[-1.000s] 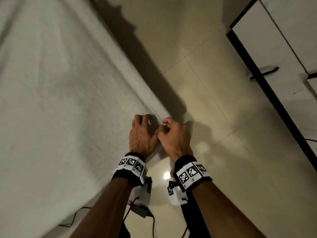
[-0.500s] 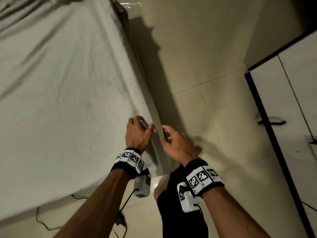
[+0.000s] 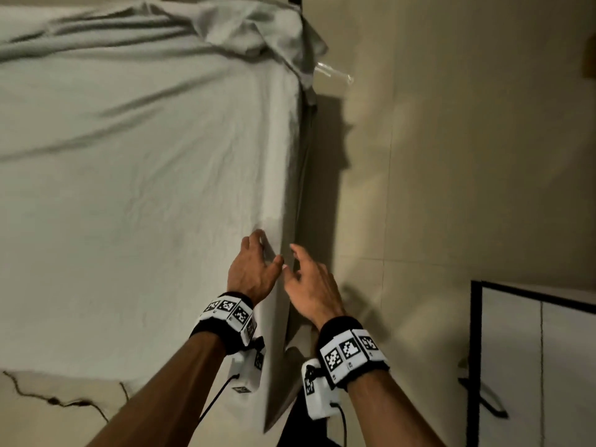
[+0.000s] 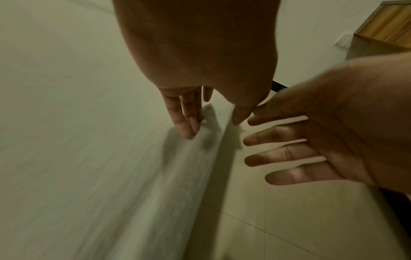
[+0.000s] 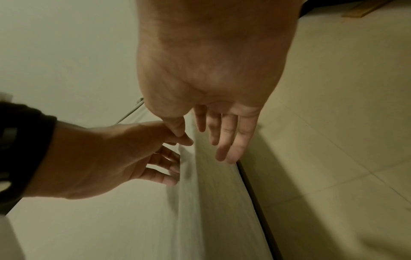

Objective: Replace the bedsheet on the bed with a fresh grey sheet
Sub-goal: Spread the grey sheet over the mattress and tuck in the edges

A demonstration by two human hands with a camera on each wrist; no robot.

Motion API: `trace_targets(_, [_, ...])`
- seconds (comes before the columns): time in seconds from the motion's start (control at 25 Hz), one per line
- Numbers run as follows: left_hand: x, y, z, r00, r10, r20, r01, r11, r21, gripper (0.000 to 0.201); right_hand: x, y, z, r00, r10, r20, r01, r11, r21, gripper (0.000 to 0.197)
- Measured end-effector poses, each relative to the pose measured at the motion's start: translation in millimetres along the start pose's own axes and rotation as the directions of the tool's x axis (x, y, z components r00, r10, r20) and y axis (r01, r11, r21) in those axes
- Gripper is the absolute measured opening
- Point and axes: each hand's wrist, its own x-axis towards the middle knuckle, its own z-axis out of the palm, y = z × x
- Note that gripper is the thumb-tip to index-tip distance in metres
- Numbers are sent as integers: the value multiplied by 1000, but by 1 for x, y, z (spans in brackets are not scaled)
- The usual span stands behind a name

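A pale grey sheet (image 3: pixel 135 188) covers the mattress and hangs down its right side. It lies bunched and wrinkled at the far corner (image 3: pixel 258 30). My left hand (image 3: pixel 254 269) lies on the sheet at the mattress's right edge, fingers straight, fingertips (image 4: pixel 189 130) touching the cloth. My right hand (image 3: pixel 309 279) hovers beside the hanging side of the sheet (image 5: pixel 213 193), fingers spread and straight, holding nothing. The two thumbs nearly meet over the edge.
Beige floor tiles (image 3: pixel 451 188) run along the right of the bed. A white cabinet with black trim (image 3: pixel 532 366) stands at the lower right. A cable (image 3: pixel 48 398) lies on the floor at the lower left. A wooden piece of furniture (image 4: pixel 387 22) shows far off.
Both hands have let go of the sheet's near corner, opened, and moved forward along the right edge. The view has tilted up, showing the bunched far corner.
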Motion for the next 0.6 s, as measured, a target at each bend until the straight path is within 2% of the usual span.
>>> trace_targets(0.16, [36,13,-19,997,-42,63,40,999,26,57,36,-35,-27,993,-72,92,81,991,-103,57])
trace_targets(0.32, [68,27,-38,995,-101,24,102,994,-46,51,86,-72,-51,976,-121,178,164,955,-246,54])
trace_targets(0.44, [90,37,-55,990,-129,-60,125,989,-74,58,121,-103,-73,960,-134,245,222,900,-376,60])
trace_targets(0.6, [144,52,-81,963,-164,-215,171,985,15,76,176,-145,-119,950,-212,230,306,781,-544,62])
